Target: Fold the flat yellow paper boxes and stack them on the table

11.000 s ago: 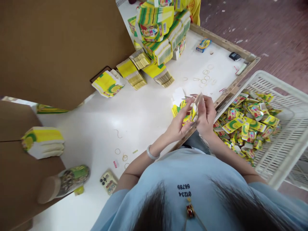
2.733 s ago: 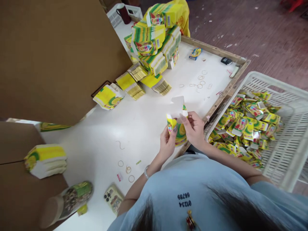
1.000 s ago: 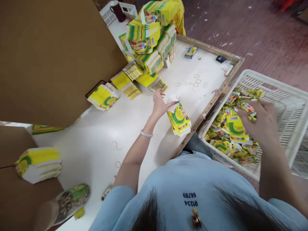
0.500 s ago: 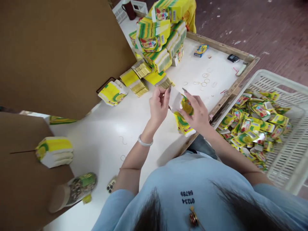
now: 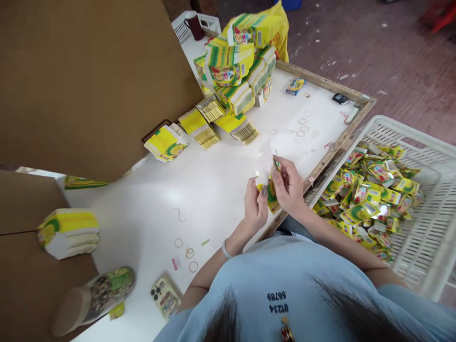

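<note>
Both my hands meet over the near right edge of the white table [image 5: 213, 190]. My left hand [image 5: 255, 209] and my right hand [image 5: 289, 187] are closed on one small yellow-green carton [image 5: 266, 167], held upright with its white inner flap showing. A short stack of flat yellow cartons lies under my hands and is mostly hidden. To my right stands a white plastic crate [image 5: 423, 223] filled with several folded yellow cartons [image 5: 370, 190].
A pile of bundled flat cartons [image 5: 231, 80] rises at the back of the table, beside a tall brown cardboard wall [image 5: 89, 80]. Another bundle [image 5: 69, 232] sits at the left. Rubber bands [image 5: 302, 123], a phone [image 5: 164, 297] and a tape roll [image 5: 94, 297] lie around.
My right hand came back from the crate to the table edge. Both hands took a carton off the stack and drew it closer to my body.
</note>
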`<move>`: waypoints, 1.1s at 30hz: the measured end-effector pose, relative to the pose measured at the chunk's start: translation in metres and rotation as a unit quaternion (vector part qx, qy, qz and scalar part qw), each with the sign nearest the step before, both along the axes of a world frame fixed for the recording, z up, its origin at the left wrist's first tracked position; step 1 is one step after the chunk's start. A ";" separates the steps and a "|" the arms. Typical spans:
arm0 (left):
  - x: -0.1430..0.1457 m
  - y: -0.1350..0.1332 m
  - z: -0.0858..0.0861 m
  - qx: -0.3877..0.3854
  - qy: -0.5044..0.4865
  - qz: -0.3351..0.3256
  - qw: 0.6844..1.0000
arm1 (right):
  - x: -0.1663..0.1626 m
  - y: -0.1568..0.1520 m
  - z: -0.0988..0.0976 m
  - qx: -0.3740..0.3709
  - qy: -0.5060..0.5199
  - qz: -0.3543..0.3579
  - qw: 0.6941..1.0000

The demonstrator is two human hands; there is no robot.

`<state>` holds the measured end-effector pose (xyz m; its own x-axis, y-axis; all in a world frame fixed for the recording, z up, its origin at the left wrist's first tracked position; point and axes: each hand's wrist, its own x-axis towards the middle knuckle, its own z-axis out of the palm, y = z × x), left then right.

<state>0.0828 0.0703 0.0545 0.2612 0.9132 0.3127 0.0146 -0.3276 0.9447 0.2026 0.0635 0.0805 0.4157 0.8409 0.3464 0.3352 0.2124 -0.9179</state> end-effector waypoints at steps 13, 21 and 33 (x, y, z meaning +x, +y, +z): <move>-0.016 0.011 -0.019 0.068 0.058 -0.029 0.996 | -0.009 -0.001 -0.009 -0.047 0.102 0.049 0.992; -0.006 -0.004 -0.015 0.078 0.007 -0.091 0.993 | -0.002 -0.004 -0.008 0.035 -0.028 0.032 0.999; -0.017 0.006 0.005 0.084 0.048 -0.145 0.985 | 0.004 -0.010 0.007 0.065 -0.126 -0.024 0.990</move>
